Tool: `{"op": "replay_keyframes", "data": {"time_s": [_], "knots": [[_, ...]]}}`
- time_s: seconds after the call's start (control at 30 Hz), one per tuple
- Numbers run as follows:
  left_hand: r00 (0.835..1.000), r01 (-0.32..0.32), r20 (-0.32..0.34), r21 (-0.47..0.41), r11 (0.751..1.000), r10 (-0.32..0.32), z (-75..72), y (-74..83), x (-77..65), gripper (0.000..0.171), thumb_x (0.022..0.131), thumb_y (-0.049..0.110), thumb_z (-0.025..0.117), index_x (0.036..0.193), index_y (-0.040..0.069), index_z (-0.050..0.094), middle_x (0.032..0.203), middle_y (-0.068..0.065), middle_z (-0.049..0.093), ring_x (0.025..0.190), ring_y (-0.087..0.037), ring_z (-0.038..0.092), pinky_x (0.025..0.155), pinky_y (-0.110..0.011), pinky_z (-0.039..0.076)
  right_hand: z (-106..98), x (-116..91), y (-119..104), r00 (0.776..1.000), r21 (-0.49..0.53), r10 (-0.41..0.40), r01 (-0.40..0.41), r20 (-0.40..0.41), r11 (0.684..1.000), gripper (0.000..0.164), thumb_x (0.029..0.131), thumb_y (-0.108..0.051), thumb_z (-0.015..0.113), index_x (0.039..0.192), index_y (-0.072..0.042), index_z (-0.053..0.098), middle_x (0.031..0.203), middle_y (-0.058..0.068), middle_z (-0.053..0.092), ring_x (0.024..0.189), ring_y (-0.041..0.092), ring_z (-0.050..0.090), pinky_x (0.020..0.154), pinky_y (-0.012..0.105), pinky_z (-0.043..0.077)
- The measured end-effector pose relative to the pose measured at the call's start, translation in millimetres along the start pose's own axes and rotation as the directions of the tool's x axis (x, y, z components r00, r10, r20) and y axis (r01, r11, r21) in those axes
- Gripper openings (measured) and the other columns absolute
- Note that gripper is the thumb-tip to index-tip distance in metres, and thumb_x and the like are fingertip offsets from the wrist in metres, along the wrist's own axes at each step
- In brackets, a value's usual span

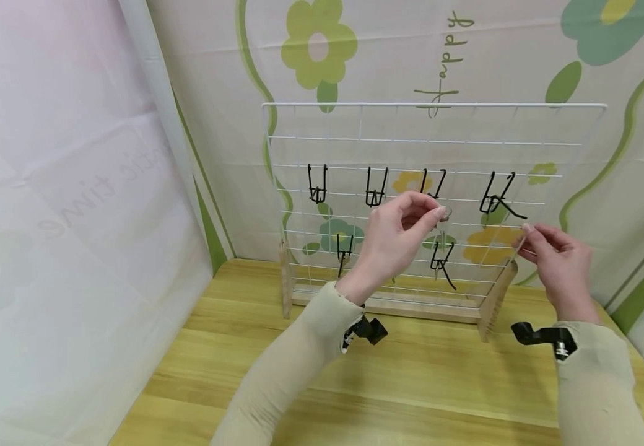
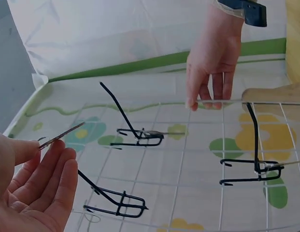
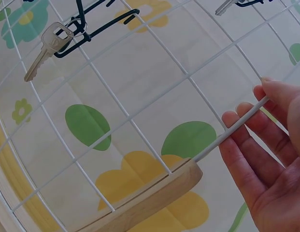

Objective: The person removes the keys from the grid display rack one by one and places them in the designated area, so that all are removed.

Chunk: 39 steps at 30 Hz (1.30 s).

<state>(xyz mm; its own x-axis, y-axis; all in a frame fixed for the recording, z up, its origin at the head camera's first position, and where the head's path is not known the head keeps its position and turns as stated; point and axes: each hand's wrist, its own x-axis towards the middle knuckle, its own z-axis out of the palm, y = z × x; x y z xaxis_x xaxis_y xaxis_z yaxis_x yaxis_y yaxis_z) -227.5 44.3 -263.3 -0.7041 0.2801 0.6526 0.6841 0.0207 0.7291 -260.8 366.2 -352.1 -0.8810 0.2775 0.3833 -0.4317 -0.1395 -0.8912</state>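
My left hand pinches a thin metal key between thumb and forefinger, in front of the white wire grid rack. In the left wrist view the key appears nearly edge-on, with a small ring by the thumb. My right hand grips the rack's right side wire, just above the wooden foot. Black wire hooks hang on the grid, among them an upper right hook and a lower right hook. A key hangs by its ring from one hook in the right wrist view.
The rack stands on a wood-grain table. Behind it hangs a flowered cloth, and a pale cloth closes off the left side. Further hooks hang at the upper left and lower left of the grid.
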Motion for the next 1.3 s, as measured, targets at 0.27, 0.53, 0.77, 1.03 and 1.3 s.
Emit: {"op": "replay_keyframes", "data": {"time_s": [0.27, 0.53, 0.77, 1.03, 1.3], "knots": [[0.997, 0.065, 0.038, -0.041, 0.997, -0.064, -15.4, -5.8, -32.5, 0.011, 0.102, 0.018, 0.066, 0.107, 0.008, 0.068, 0.099, 0.004, 0.072, 0.086, -0.009, 0.067, 0.078, -0.027, 0.059, 0, 1, 0, 1.0, -0.005, 0.008, -0.008, -0.011, 1.0, 0.028, 0.093, -0.01, 0.075, 0.112, 0.01, 0.07, 0.086, 0.009, 0.075, 0.075, 0.016, 0.075, 0.072, 0.027, 0.059], [0.936, 0.33, 0.161, -0.095, 0.939, -0.313, -39.5, -38.0, -84.7, 0.011, 0.1, 0.016, 0.069, 0.104, 0.006, 0.07, 0.096, -0.001, 0.073, 0.087, -0.024, 0.071, 0.078, -0.031, 0.061, 1, 0, 0, 1.0, 0.006, 0.008, -0.008, -0.012, 1.0, 0.029, 0.093, -0.01, 0.075, 0.113, 0.01, 0.07, 0.089, 0.011, 0.075, 0.076, 0.017, 0.075, 0.073, 0.027, 0.059], [0.879, 0.448, 0.221, -0.08, 0.891, -0.422, -41.9, -80.6, -126.9, 0.009, 0.101, 0.012, 0.067, 0.103, 0.004, 0.069, 0.094, -0.002, 0.072, 0.087, -0.021, 0.071, 0.079, -0.031, 0.061, 2, 0, 0, 1.0, 0.019, 0.016, -0.016, -0.018, 1.0, 0.032, 0.092, -0.011, 0.077, 0.114, 0.011, 0.069, 0.09, 0.011, 0.075, 0.076, 0.017, 0.075, 0.073, 0.028, 0.059], [0.818, 0.54, 0.212, 0.043, 0.841, -0.535, -45.0, -129.8, -163.7, 0.01, 0.101, 0.016, 0.067, 0.102, 0.007, 0.07, 0.089, 0.001, 0.072, 0.089, -0.029, 0.071, 0.083, -0.046, 0.06, 0, 1, 3, 0.999, -0.028, 0.022, -0.023, -0.024, 0.999, 0.034, 0.092, -0.014, 0.076, 0.115, 0.009, 0.07, 0.091, 0.01, 0.074, 0.077, 0.016, 0.075, 0.072, 0.026, 0.059], [0.786, 0.573, 0.198, 0.123, 0.81, -0.586, -49.8, -158.7, -182.7, 0.012, 0.101, 0.018, 0.068, 0.103, 0.007, 0.07, 0.089, 0.002, 0.071, 0.085, -0.017, 0.068, 0.08, -0.041, 0.059, 1, 0, 0, 1.0, -0.019, 0.015, -0.016, -0.024, 1.0, 0.034, 0.092, -0.013, 0.076, 0.116, 0.01, 0.069, 0.091, 0.01, 0.074, 0.076, 0.016, 0.075, 0.073, 0.026, 0.059]]}}
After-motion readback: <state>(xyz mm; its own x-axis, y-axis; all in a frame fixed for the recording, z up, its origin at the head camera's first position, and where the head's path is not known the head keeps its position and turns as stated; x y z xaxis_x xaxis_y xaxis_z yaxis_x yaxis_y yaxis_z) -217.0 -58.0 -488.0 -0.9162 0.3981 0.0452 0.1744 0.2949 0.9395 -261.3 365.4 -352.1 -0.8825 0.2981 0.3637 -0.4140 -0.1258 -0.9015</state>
